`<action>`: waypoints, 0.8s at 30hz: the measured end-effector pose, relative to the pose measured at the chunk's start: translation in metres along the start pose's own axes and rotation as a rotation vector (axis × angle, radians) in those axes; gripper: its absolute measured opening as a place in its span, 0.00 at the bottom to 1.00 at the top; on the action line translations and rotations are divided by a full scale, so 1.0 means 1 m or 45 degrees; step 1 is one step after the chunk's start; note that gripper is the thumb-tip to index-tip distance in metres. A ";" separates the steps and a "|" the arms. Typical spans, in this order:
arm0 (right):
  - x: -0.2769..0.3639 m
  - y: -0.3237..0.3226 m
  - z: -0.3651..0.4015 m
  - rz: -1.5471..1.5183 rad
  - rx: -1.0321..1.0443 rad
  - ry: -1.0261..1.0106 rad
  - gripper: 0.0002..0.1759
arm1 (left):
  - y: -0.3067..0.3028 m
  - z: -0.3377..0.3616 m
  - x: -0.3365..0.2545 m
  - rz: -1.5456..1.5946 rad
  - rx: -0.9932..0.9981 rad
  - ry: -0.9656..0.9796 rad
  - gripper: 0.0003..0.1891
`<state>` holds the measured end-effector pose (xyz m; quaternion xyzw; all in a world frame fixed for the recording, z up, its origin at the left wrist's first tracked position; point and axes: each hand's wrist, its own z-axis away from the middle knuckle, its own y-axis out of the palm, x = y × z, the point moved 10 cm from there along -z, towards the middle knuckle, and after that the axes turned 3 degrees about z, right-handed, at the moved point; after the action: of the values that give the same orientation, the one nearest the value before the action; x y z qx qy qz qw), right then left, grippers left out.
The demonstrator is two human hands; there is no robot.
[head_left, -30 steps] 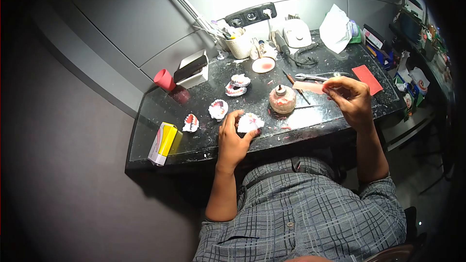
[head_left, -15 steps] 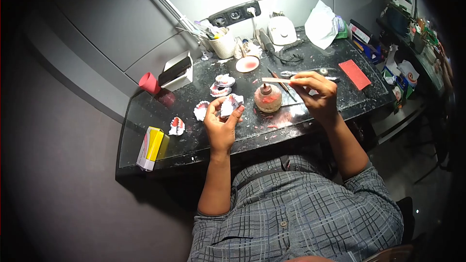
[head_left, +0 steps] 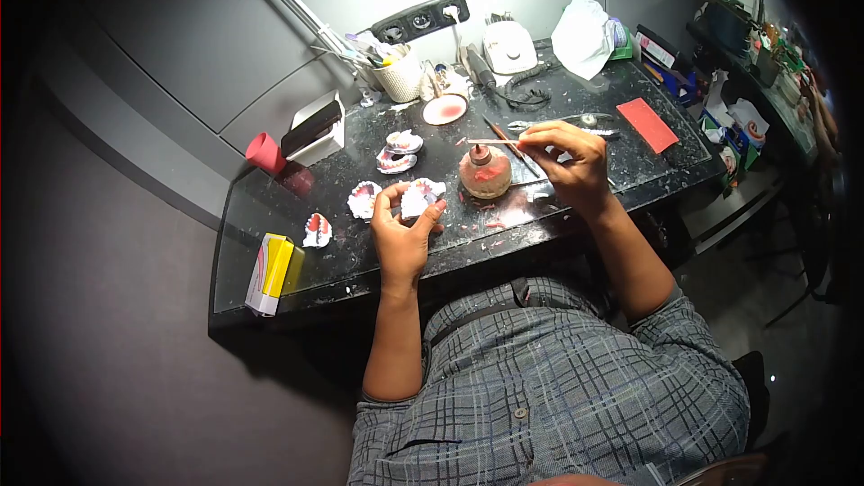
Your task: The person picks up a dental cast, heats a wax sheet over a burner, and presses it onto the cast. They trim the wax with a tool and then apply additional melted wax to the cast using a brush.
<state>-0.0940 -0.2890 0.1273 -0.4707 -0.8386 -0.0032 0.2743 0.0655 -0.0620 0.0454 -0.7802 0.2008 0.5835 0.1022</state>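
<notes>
My left hand (head_left: 399,234) holds a white plaster dental cast with pink wax (head_left: 419,198) lifted just above the black worktop (head_left: 540,207). My right hand (head_left: 567,165) pinches a thin pink wax strip (head_left: 493,141), holding it level over the top of a small round burner (head_left: 484,173) that stands between my hands. Three more casts lie left of the held one: one (head_left: 364,200) close by, one (head_left: 316,230) further left, and a pair (head_left: 398,151) behind.
A yellow and white box (head_left: 270,274) lies at the front left corner. A red cup (head_left: 264,152), a white holder (head_left: 315,130), a tool cup (head_left: 398,81), a pink dish (head_left: 445,109), pliers (head_left: 567,123) and a red pad (head_left: 646,124) crowd the back and right. Cluttered shelves stand at far right.
My left hand lifted the cast off the worktop and turned it up. My right hand brought the wax strip leftward until it sits over the burner.
</notes>
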 end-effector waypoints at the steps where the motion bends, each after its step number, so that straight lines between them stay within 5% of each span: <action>1: 0.000 0.001 0.000 0.000 -0.001 -0.001 0.05 | -0.001 0.000 0.001 0.000 -0.005 0.000 0.23; 24: 0.010 0.001 -0.005 -0.029 0.000 -0.055 0.04 | 0.002 0.001 0.002 0.006 0.035 -0.018 0.27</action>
<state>-0.0954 -0.2819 0.1363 -0.4611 -0.8496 0.0037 0.2562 0.0646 -0.0638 0.0434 -0.7742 0.2100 0.5863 0.1130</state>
